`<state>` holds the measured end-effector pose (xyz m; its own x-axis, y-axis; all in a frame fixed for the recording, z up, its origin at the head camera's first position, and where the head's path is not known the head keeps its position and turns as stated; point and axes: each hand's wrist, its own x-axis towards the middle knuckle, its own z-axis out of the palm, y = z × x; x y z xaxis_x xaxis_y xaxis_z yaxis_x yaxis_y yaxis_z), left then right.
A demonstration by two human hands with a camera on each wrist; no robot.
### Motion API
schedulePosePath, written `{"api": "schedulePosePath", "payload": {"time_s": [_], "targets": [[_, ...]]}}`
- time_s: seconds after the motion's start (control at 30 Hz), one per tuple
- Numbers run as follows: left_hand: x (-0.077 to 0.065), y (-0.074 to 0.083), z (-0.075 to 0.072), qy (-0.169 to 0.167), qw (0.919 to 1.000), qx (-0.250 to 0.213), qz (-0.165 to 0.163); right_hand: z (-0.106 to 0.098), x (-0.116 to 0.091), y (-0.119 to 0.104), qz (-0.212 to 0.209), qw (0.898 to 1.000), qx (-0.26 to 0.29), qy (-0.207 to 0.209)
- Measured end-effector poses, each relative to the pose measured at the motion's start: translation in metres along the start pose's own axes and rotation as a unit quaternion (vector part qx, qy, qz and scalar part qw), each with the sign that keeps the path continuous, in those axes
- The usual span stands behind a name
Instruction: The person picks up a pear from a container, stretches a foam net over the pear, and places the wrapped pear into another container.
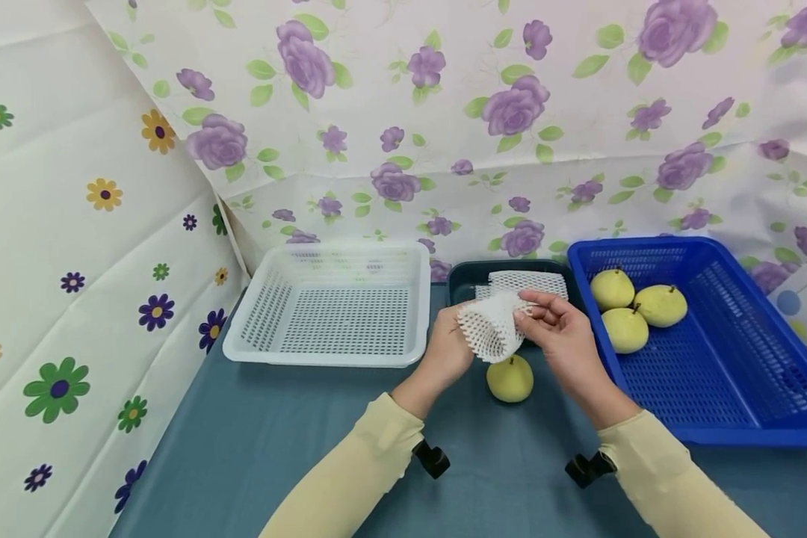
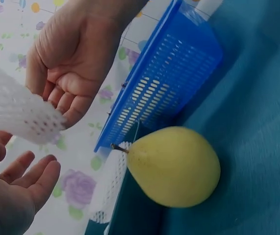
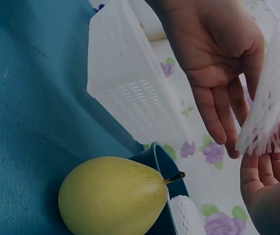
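Since the limp foam net [image 1: 501,306] presumably needs steadying, I've got it pinched in the right hand [image 1: 565,340], grip nearly closed, left hand [image 1: 452,344] closure hidden, can't tell, loose pear [image 1: 509,379] on desk [image 1: 255,448] beside the tray [image 1: 467,275], likely for easy reach.

Back wall [image 1: 376,202] in front of me: white sheeting, purple roses, green leaves, horizontal creases. Left wall [image 1: 54,276]: white sheet, slanted folds, daisies in green, purple, yellow, orange. Sheets meet at a slanting corner. Far right, bit of pale tile [image 1: 805,290], grout lines, coloured dots. Table [image 1: 242,448]: blue-green, fabric-like top. Light soft, fairly even.
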<state>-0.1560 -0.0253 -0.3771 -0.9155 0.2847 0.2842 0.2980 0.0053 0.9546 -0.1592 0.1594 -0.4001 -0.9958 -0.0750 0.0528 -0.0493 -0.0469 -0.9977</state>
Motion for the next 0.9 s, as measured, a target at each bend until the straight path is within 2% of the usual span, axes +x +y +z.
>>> {"api": "schedulePosePath", "payload": {"time_s": [0.07, 0.13, 0.3, 0.4, 0.5, 0.57, 0.67, 0.77, 0.9], "targets": [[0.001, 0.001, 0.003, 0.002, 1.0, -0.009, 0.002, 0.0, 0.0, 0.001, 0.002, 1.0, -0.016, -0.008], [0.001, 0.002, 0.005, 0.004, 0.9998, -0.013, -0.011, 0.0, -0.001, 0.002, 0.004, 1.0, -0.022, -0.019], [0.002, -0.003, 0.006, 0.011, 0.996, -0.049, -0.073, 0.002, -0.001, 0.002, 0.015, 0.999, 0.013, -0.037], [0.004, -0.011, 0.006, 0.027, 0.9901, -0.08, -0.112, 0.004, 0.001, 0.002, 0.02, 0.999, 0.042, -0.026], [0.006, -0.022, 0.007, 0.043, 0.9856, -0.086, -0.139, 0.005, 0.001, 0.001, 0.028, 0.999, 0.047, -0.004], [0.008, -0.03, 0.008, 0.049, 0.9845, -0.08, -0.148, 0.006, 0.001, 0.0, 0.029, 0.999, 0.036, 0.009], [0.009, -0.032, 0.009, 0.054, 0.985, -0.064, -0.151, 0.007, 0.001, -0.001, 0.031, 0.999, 0.01, 0.019], [0.009, -0.033, 0.008, 0.045, 0.9831, -0.055, -0.169, 0.007, 0.001, -0.002, 0.028, 0.999, 0.014, 0.011], [0.008, -0.034, 0.007, 0.005, 0.976, -0.067, -0.207, 0.007, 0.0, -0.003, 0.032, 0.999, 0.043, -0.001]]}}
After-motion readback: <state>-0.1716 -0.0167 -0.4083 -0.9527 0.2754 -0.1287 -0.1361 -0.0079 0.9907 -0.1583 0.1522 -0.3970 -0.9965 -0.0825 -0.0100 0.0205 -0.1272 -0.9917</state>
